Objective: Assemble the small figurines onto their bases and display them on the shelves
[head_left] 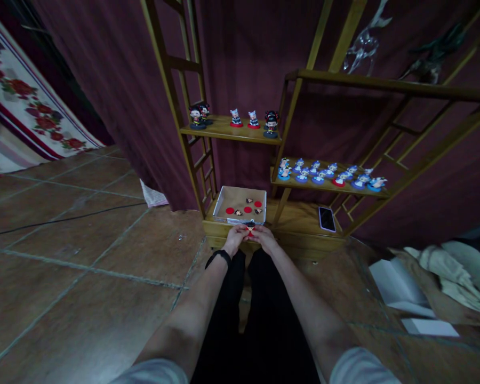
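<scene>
Between my two hands, just in front of the shelf's lowest level, is a small figurine [250, 228] with a dark top and a red lower part. My left hand [236, 238] closes on it from the left, a dark band around that wrist. From the other side, the fingers of my right hand [265, 238] grip it too. Right behind my hands stands a shallow cardboard box [240, 193] with a white rim. Inside lie red round bases [247, 210] and several small dark-haired figurine pieces [238, 213], apart from one another.
Figurines with red bases [236, 118] and dark-haired figurines [271, 124] stand on the upper left shelf. Several blue-and-white figurines [320, 176] line the right shelf. A phone [327, 219] lies at lower right. Glass ornaments [362, 50] stand above. White boxes [402, 285] lie on the floor.
</scene>
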Demonstrator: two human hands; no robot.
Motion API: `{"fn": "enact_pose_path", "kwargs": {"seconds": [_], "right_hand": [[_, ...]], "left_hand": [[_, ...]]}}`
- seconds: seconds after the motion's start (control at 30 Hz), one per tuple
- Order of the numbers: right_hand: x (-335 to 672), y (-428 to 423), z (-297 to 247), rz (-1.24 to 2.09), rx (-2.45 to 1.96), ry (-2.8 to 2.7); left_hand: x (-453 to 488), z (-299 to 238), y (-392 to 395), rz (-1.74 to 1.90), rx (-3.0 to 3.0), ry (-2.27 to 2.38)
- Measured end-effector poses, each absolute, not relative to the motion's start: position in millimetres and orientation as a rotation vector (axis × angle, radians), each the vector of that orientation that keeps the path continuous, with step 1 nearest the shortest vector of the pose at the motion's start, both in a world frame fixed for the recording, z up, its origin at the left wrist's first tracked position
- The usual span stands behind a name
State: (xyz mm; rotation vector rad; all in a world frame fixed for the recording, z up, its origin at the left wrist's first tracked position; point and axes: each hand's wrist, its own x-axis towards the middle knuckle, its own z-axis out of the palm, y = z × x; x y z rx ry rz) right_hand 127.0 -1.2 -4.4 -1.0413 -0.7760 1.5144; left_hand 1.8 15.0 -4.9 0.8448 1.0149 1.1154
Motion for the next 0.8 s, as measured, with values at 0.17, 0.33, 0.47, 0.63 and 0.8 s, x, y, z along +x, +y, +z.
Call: {"fn": "enact_pose_path", "kwargs": {"seconds": [0.17,0.33,0.47,0.63,0.8], "right_hand": [[123.2,-2.6,-6.4,1.458,-1.076,-0.823],[121.6,-1.9,-8.0,1.427,-1.087,-0.842],[121.8,-1.2,-4.7,1.433,-1.108,-0.874],[118.8,2.9,-4.3,1.438,-1.125,-0.905],[119.0,6.5,-6.4,1.450,-1.120,-0.890]], "left_hand": [[1.3,-1.5,12.8,1.110,0.852,1.041],[-2.7,-2.1,14.8,1.093,0.858,1.031],[-3.4,-4.0,17.3,1.103,0.897,1.016],[-1.4,-6.7,21.5,1.063,0.952,0.993],[-1.9,-7.8,25.2,1.051,0.951,1.004]]}}
